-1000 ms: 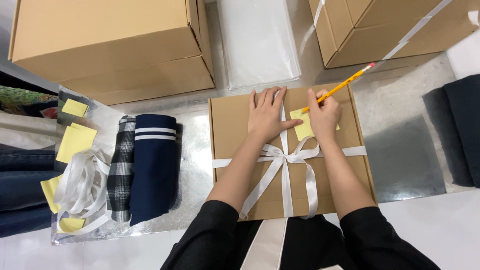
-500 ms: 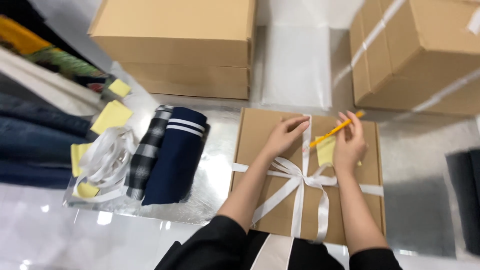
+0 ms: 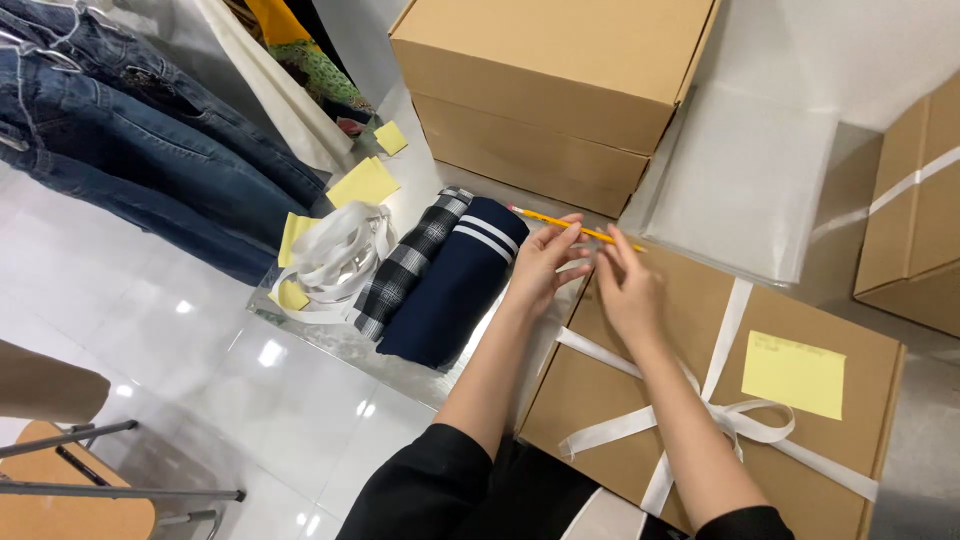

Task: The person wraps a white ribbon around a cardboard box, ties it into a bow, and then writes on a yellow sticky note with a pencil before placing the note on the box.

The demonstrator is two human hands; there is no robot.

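a view from above of a person's 2 bare hands meeting near the middle of the frame. the left hand (image 3: 540, 265) and the right hand (image 3: 625, 285) both pinch a yellow pencil (image 3: 575, 227), which lies nearly level, tilted slightly down to the right, just above the fingertips. the left hand's fingers close on the pencil near its middle, and the right hand's fingertips touch its right part; the pencil's pink end points to the upper left. both forearms rise from black sleeves at the bottom centre.

the hands hover over the upper left corner of a flat brown cardboard box (image 3: 620, 400) that fills the lower right of the frame. a white ribbon (image 3: 720, 415) crosses the box and is tied in a bow toward the right, and a yellow sticky note (image 3: 795, 374) sits on the lid just right of the ribbon's upright band.

just left of the hands lie 2 folded garments side by side, touching: a navy one with white stripes (image 3: 455, 285) and a black and white checked one (image 3: 405, 262). further left is a loose heap of white ribbon (image 3: 335, 255) with several yellow notes (image 3: 365, 182) around it. blue jeans (image 3: 150, 150) hang in the upper left. a stack of large brown boxes (image 3: 550, 90) stands at the top centre, with a clear plastic sheet (image 3: 745, 185) to its right. another taped box (image 3: 915, 230) shows at the right edge.
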